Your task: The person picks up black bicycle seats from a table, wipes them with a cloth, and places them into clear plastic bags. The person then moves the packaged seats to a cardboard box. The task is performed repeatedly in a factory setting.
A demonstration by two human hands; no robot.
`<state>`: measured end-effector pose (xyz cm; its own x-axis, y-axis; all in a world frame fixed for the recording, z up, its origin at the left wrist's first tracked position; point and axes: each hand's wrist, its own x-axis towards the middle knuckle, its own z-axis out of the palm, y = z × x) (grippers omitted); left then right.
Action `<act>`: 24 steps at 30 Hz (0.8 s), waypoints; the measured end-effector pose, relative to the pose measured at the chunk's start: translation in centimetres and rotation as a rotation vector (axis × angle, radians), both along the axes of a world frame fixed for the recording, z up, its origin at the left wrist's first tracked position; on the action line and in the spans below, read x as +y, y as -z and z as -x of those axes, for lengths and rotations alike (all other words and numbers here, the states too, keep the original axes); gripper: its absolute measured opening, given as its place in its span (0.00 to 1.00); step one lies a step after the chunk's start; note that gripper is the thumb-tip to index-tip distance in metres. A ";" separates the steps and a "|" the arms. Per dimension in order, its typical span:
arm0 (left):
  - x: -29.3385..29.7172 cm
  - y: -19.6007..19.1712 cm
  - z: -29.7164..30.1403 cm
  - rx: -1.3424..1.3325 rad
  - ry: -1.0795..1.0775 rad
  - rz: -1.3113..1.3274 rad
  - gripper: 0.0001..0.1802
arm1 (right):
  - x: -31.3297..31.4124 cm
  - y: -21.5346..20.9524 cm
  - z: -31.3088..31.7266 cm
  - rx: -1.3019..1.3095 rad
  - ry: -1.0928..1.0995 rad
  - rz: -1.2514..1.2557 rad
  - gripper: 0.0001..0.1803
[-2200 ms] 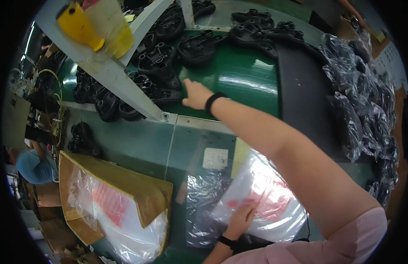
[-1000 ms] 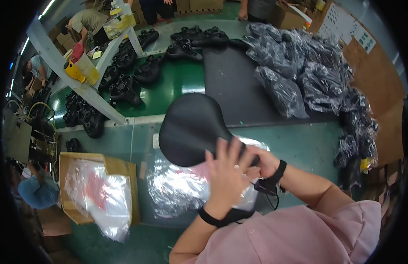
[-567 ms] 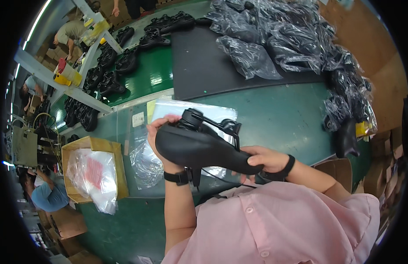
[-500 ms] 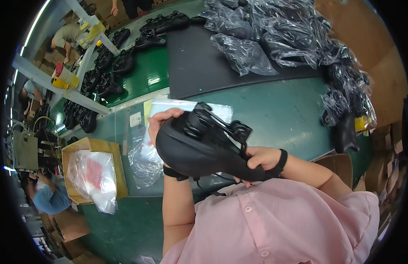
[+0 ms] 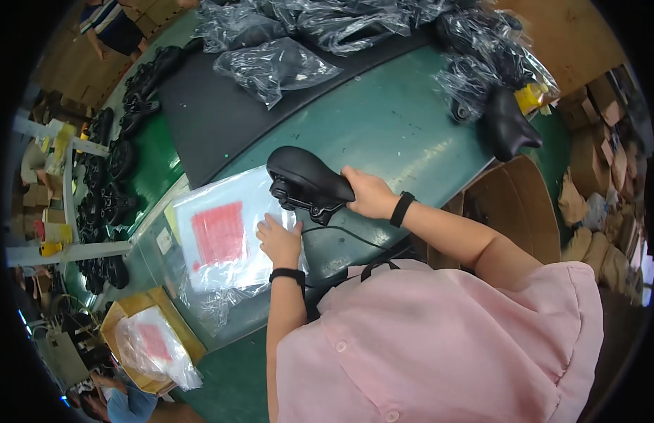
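Observation:
My right hand is closed round the narrow nose of a black bicycle saddle. The saddle is held above the green table, its wide rear pointing left and its rails and springs facing me. My left hand has let its fingers spread over the right side of a stack of clear plastic bags with a red printed patch. That hand holds nothing that I can see. A black wristband circles each wrist.
Bagged saddles lie along the far edge of a black mat. One bare saddle rests at the right. Several saddles line the left, near a carton of bags. An open carton stands right; co-workers are farther off.
My left hand has left the saddle and come down on the bags. The saddle has turned over and moved away from my body in my right hand. The view has swung right.

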<state>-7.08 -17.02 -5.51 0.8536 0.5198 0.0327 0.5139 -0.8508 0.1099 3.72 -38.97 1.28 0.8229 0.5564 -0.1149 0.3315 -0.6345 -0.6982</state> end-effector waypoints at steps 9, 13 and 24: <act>3.9 1.2 -0.6 0.043 0.181 0.231 0.15 | 0.0 1.9 2.4 0.150 0.025 0.055 0.32; 3.3 -0.5 -0.5 0.132 0.206 0.246 0.32 | -1.1 4.2 1.1 0.282 0.165 -0.240 0.35; -0.2 -1.0 -1.4 0.403 0.379 0.617 0.24 | -23.7 -24.3 -7.5 0.212 0.543 -0.020 0.36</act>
<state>-5.69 -17.18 -4.55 0.8596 0.0189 -0.5106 0.3045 -0.8213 0.4824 11.17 -62.69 25.53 0.9512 0.0652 -0.3016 -0.1855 -0.6604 -0.7276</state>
